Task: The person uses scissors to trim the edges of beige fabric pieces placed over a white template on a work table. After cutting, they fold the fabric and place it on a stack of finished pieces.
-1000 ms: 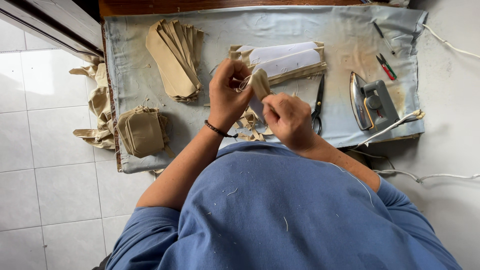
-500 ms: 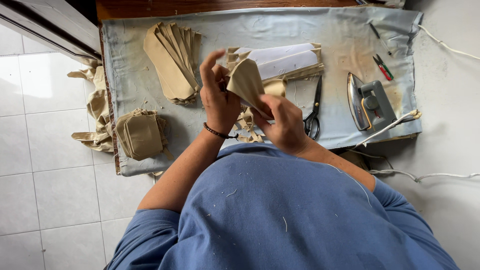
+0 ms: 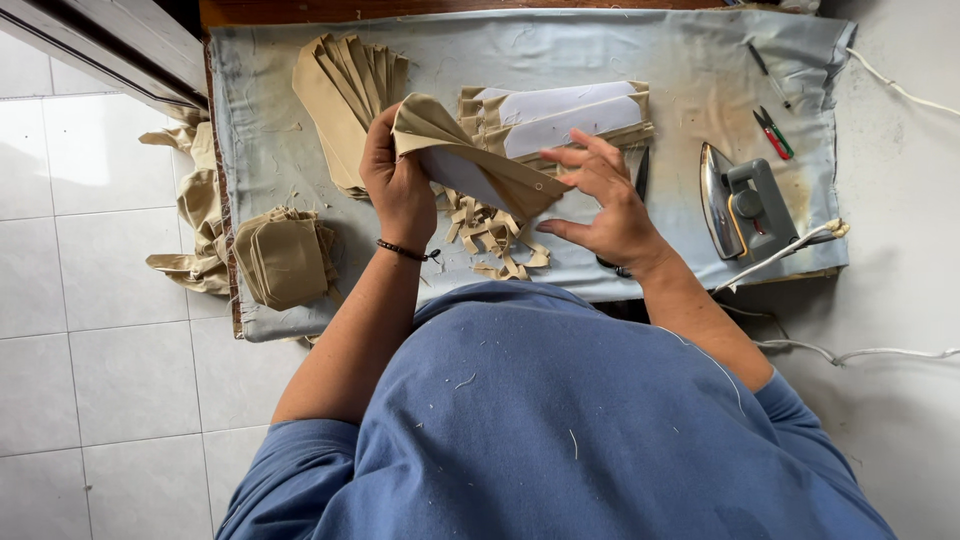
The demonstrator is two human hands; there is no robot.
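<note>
A person in a blue shirt works at a cloth-covered table [image 3: 280, 90], lifting a tan fabric piece [image 3: 470, 160] with a pale lining clear of the surface. A second ago the same piece sat low between the two hands; half a second ago it had been raised and turned; now it is opened out and angled, its pale inner face showing. The left hand [image 3: 398, 185] is closed on the piece's upper left corner, pinching it between thumb and fingers. The right hand [image 3: 608, 205] has loosened: its fingers are spread wide, the fingertips [image 3: 560, 158] just touching the piece's lower right edge by a small metal snap. That suggests the piece is being turned over and checked rather than trimmed. Just below both hands lies a heap of tan offcuts [image 3: 495, 235]; beyond them, a stack of lined pieces [image 3: 560, 115]. Beyond the left hand fans a pile of tan panels [image 3: 335, 95], and outside it a bundle of folded pieces [image 3: 285, 258]. Scissors [image 3: 640, 180] lie partly hidden behind the right hand, an electric iron [image 3: 745, 205] further to its outside.
</note>
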